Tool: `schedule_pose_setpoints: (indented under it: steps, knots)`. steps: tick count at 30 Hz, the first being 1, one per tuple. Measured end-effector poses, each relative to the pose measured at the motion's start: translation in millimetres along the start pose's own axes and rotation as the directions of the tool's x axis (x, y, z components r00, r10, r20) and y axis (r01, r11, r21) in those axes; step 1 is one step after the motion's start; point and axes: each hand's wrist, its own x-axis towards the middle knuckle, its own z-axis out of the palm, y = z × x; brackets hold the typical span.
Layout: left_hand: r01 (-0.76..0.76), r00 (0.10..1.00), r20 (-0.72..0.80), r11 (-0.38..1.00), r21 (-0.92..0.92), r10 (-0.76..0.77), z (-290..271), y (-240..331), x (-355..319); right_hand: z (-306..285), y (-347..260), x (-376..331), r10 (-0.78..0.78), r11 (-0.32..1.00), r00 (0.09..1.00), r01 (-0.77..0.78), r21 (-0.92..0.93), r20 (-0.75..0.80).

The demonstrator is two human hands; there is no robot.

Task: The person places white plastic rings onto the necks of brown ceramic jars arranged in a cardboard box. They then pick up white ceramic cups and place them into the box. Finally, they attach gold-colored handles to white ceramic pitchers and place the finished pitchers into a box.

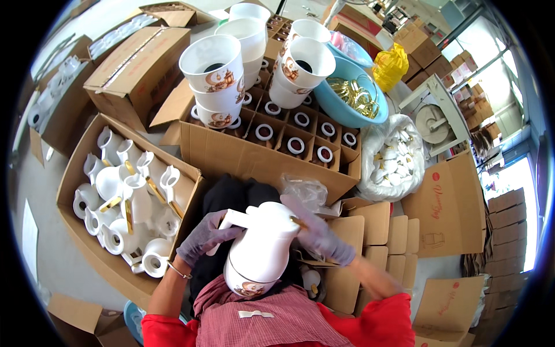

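A white thermos jug (260, 243) with a printed picture near its base stands in my lap, tilted a little. My left hand (205, 238), in a grey glove, is closed on its handle at the left. On the other side my right hand (318, 231), also gloved, is against the jug's top beside the spout. Motion smears its fingers, and I cannot tell how they close. A small gold-brown piece (298, 222) shows at the spout near that hand.
At left, a carton (130, 272) holds white jug tops, some with gold strips. Ahead stands a divided carton (231, 151) of bottle-like liners under stacked white jug bodies (217, 84). At right are a blue basin (341, 107) of gold parts, a bag of white pieces (399, 159) and cardboard dividers (376, 225).
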Motion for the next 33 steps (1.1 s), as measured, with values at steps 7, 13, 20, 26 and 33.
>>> schedule_pose_setpoints:
  steps: [7, 13, 20, 26, 33]
  knots:
    - [-0.29, 0.954, 0.05, 0.873, 0.391, 0.295, 60.4, 22.1, -14.8, 63.3, -71.3, 28.5, -0.455, 0.528, 0.875, 0.113, -0.842, -0.168]
    - [-0.542, 0.721, 0.428, 0.061, 0.838, 0.545, 81.1, 95.9, -9.0, -7.6, -95.8, -6.9, -0.418, 0.905, 0.868, 0.373, -0.202, -0.269]
    - [-0.764, 0.461, 0.887, -0.503, 0.404, 0.013, 40.2, 36.0, -39.8, -101.1, 28.2, -11.8, 0.114, 0.977, 0.698, -0.209, -0.05, -0.707]
    - [-0.732, 0.627, 0.778, 0.308, 0.607, -0.043, 13.0, 57.1, -55.6, -115.3, 204.3, 9.4, -0.009, 0.821, 0.577, -0.462, -0.335, -0.817]
    - [-0.414, 0.865, 0.084, 0.608, 0.677, 0.496, 36.4, 104.9, 98.0, -138.6, 148.2, 16.8, 0.101, 0.993, 0.536, -0.001, 0.119, -0.838]
